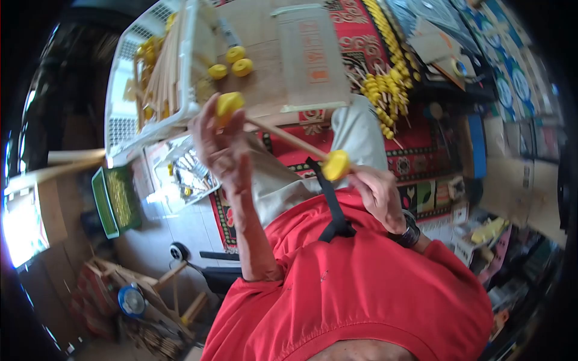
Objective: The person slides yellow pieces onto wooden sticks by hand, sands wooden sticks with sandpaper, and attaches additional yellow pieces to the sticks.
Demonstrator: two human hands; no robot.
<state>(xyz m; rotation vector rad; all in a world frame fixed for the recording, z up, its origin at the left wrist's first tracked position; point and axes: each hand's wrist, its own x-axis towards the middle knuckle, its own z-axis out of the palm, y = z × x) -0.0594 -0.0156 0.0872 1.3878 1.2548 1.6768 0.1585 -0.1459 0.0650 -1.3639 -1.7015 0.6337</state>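
A thin wooden stick point(286, 137) slants between my hands, with a round yellow piece at each end. My left hand point(220, 141) is raised, its fingers and thumb around the upper yellow piece point(230, 107); it is slightly blurred. My right hand point(379, 191), with a dark watch at the wrist, is closed at the lower yellow piece point(336, 165). Its fingertips hide that end of the stick. Beyond my left hand, several loose yellow pieces point(242, 67) lie on a brown board point(256, 36), beside a marker-like tube point(229, 33).
A white plastic basket point(195, 54) at left holds wooden sticks and yellow pieces. A taped cardboard piece point(310, 57) lies ahead. Strung yellow pieces point(388, 90) pile at right. Below the basket are a tray of metal parts point(183, 171) and a green bin point(111, 201).
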